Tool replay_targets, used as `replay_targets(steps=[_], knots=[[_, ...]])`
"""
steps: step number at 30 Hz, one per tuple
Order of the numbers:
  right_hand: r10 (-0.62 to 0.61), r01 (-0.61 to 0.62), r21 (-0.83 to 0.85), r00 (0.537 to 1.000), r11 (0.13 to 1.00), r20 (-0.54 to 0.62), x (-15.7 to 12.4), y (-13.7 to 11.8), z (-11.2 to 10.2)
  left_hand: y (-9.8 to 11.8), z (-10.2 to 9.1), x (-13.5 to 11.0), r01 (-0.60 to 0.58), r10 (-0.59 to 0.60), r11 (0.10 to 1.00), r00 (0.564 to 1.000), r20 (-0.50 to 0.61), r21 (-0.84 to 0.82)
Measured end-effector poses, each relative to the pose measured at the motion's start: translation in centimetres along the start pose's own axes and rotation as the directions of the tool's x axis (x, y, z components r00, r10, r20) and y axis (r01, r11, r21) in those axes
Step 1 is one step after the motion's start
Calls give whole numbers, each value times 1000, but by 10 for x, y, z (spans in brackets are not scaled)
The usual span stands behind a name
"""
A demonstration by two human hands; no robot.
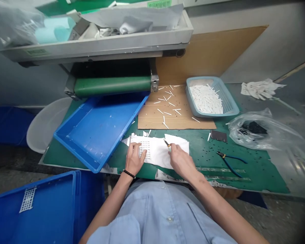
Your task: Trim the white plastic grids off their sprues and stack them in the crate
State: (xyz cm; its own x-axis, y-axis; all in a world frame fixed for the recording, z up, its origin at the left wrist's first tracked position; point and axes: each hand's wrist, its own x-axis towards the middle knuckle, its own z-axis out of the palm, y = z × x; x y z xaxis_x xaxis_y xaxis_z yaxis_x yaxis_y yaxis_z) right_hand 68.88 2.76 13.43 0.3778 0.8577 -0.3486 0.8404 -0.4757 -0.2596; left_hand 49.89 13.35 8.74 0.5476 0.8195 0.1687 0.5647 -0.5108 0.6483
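My left hand (pixel 134 158) presses and grips the left side of a white plastic grid (pixel 147 145), its thumb over the near part. Under the grid lies a white cloth (pixel 157 149) spread on the green mat. Over the cloth's right half, my right hand (pixel 180 159) is closed around a small dark-tipped tool with a yellow-orange part, seemingly pliers (pixel 166 142); its handles are hidden in the palm. The tip points away and left, apart from the grid. Another pair of pliers (pixel 228 162) with blue handles lies open on the mat to the right.
A blue tray (pixel 91 125) leans below a green conveyor roller (pixel 113 85). Thin white strips litter the cardboard (pixel 149 117) and fill a light-blue basket (pixel 231 106). Rightward are a dark block (pixel 218 136), a plastic bag (pixel 244 135) and gloves (pixel 260 88). Another grid (pixel 27 199) sits in the lower-left blue crate (pixel 53 203).
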Motion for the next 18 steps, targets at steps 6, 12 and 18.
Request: replay_targets(steps=[6, 12, 18], knots=[[-60, -27, -261, 946, 965, -318, 18, 22, -13, 8, 9, 13, 14, -77, 950, 979, 190, 311], [-241, 196, -142, 835, 970, -495, 9, 10, 2, 20, -40, 1, 75, -77, 996, 996, 52, 44], [-344, 345, -92, 796, 934, -498, 7, 7, 21, -16, -156, -56, 371, -375, 927, 908, -187, -56]])
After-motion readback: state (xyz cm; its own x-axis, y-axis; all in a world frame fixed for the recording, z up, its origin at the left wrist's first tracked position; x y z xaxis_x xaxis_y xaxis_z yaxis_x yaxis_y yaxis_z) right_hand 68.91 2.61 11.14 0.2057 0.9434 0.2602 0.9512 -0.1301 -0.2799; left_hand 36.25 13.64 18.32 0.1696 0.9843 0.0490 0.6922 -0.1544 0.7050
